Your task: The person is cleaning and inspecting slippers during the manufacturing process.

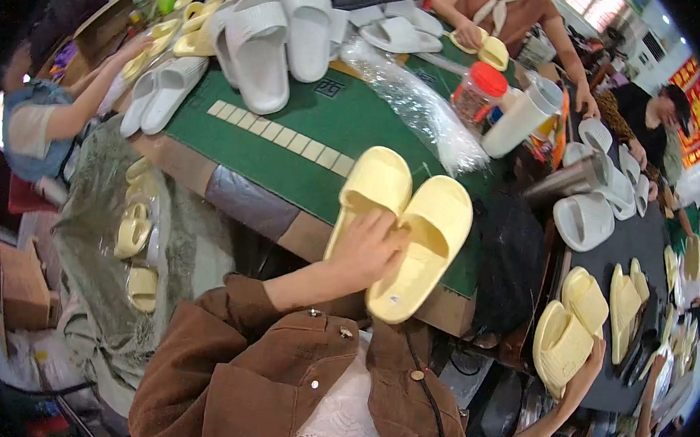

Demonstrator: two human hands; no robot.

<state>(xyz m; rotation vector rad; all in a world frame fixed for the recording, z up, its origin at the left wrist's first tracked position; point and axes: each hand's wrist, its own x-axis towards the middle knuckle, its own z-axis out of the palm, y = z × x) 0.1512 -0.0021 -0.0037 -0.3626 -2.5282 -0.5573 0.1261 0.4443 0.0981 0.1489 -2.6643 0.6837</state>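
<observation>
Fingers (387,239) of the left hand (366,252) curl over a pair of yellow slippers (406,222) and clamp them together, side by side, soles down, at the near edge of the green table (348,129). The slippers' toes point to the far side. The right hand (592,357) is far out to the right, low down, and its fingers are clamped on another pair of yellow slippers (562,337) held on edge. Both arms wear brown sleeves (235,348). Just past the first pair on the table lies a row of small tan tiles (283,137). Farther off sits a heap of grey-white slippers (273,34), with more yellow ones beside it at the far left. A crinkly clear bag (423,102) lies to the right of the heap, near a jar with a red lid (481,90) and a white cup (523,117). On the right, a dark table (615,261) holds more white and yellow slippers. Other people (511,10) sit around the far side and the left side, with their hands on slippers too.
</observation>
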